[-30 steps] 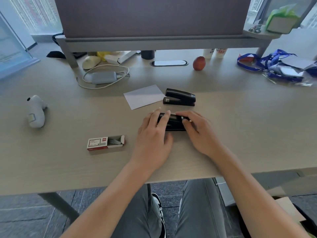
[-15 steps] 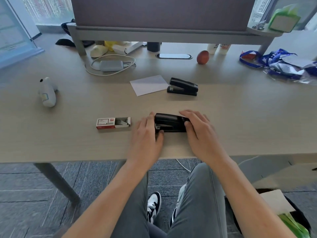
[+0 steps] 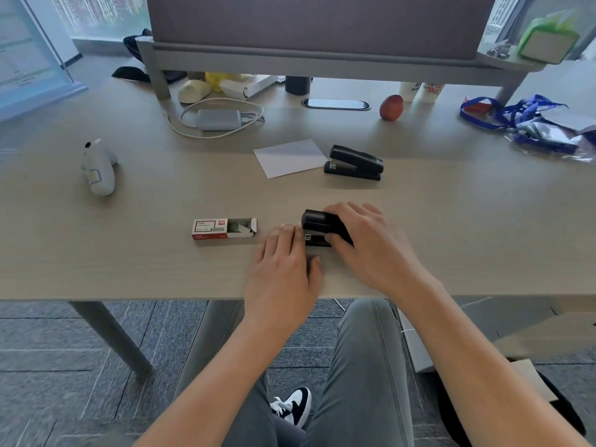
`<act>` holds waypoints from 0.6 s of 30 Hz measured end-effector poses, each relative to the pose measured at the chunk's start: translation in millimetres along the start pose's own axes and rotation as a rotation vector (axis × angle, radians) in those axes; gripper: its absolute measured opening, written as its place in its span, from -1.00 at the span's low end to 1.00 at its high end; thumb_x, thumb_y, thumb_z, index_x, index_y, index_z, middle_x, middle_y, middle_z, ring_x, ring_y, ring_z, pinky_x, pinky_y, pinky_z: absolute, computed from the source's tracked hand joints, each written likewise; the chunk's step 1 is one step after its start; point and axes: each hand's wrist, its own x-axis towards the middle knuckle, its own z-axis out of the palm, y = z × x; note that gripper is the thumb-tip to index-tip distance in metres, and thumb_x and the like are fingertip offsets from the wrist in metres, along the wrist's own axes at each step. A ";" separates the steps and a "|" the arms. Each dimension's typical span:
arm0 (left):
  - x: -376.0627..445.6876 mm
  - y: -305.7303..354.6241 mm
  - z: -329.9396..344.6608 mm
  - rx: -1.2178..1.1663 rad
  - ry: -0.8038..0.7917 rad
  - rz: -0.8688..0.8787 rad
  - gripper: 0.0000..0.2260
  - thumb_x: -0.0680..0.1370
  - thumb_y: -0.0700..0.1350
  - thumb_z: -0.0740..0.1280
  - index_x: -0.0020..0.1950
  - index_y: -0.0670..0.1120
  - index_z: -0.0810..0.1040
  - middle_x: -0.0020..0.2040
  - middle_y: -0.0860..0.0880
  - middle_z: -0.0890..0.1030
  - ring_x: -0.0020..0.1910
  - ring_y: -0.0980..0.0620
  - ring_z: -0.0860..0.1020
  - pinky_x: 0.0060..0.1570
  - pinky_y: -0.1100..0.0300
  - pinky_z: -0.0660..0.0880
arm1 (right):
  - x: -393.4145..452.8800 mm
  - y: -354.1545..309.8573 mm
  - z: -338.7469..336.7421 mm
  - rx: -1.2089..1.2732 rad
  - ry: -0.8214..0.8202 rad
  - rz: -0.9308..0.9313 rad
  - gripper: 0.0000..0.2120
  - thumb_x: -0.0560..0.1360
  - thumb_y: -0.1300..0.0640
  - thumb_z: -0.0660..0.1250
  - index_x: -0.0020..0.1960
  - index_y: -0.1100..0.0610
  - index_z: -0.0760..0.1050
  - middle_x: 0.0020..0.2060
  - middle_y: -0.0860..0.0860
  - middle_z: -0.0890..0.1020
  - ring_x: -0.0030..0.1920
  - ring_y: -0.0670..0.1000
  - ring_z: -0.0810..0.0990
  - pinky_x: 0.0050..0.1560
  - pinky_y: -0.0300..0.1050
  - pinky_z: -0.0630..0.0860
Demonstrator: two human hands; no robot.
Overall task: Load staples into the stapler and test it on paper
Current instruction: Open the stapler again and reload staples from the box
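The left hand (image 3: pixel 283 266) has slid off the stapler (image 3: pixel 319 229) and lies relaxed just beside it, while the right hand (image 3: pixel 367 243) grips it on the bench (image 3: pixel 129 266), so loading from the staple box (image 3: pixel 224 228) probably comes next.

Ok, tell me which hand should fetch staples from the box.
Left. The left hand lies flat and free, nearest the staple box; the right hand grips the stapler.
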 end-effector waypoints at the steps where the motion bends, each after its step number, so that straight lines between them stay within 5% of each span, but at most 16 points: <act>1: -0.3 -0.2 -0.2 0.006 -0.005 0.005 -0.49 0.61 0.07 0.12 0.46 -0.19 0.40 0.39 -0.14 0.49 0.41 -0.12 0.40 0.42 -0.03 0.33 | -0.9 0.1 1.9 -0.006 0.011 0.001 -0.64 0.59 -0.03 0.34 0.36 -0.02 0.45 0.18 -0.08 0.63 0.10 0.03 0.51 -0.04 -0.02 0.47; 10: -0.4 -1.7 1.0 0.044 -0.021 0.026 -0.47 0.62 0.06 0.11 0.51 -0.22 0.33 0.44 -0.16 0.45 0.46 -0.11 0.35 0.47 -0.03 0.27 | -10.7 1.7 22.8 0.054 0.264 0.021 -0.69 0.61 0.00 0.34 0.30 0.11 0.49 0.09 0.01 0.67 0.00 0.10 0.51 -0.07 -0.03 0.47; 13: -0.3 -2.0 2.2 0.063 -0.029 0.023 -0.44 0.64 0.08 0.08 0.54 -0.21 0.28 0.47 -0.15 0.41 0.48 -0.11 0.32 0.49 -0.01 0.23 | -12.7 6.1 25.4 0.300 0.397 0.149 -0.72 0.64 0.05 0.31 0.30 0.14 0.48 0.09 0.04 0.68 0.05 0.11 0.57 -0.02 -0.14 0.34; 18: -0.6 -1.2 2.3 0.067 -0.033 0.018 -0.45 0.64 0.09 0.06 0.56 -0.19 0.25 0.49 -0.12 0.38 0.49 -0.08 0.30 0.52 0.01 0.19 | -23.2 11.8 20.2 0.673 0.530 0.509 -0.78 0.70 -0.05 0.15 0.17 0.06 0.45 -0.07 -0.01 0.72 -0.19 0.07 0.64 -0.10 0.08 0.57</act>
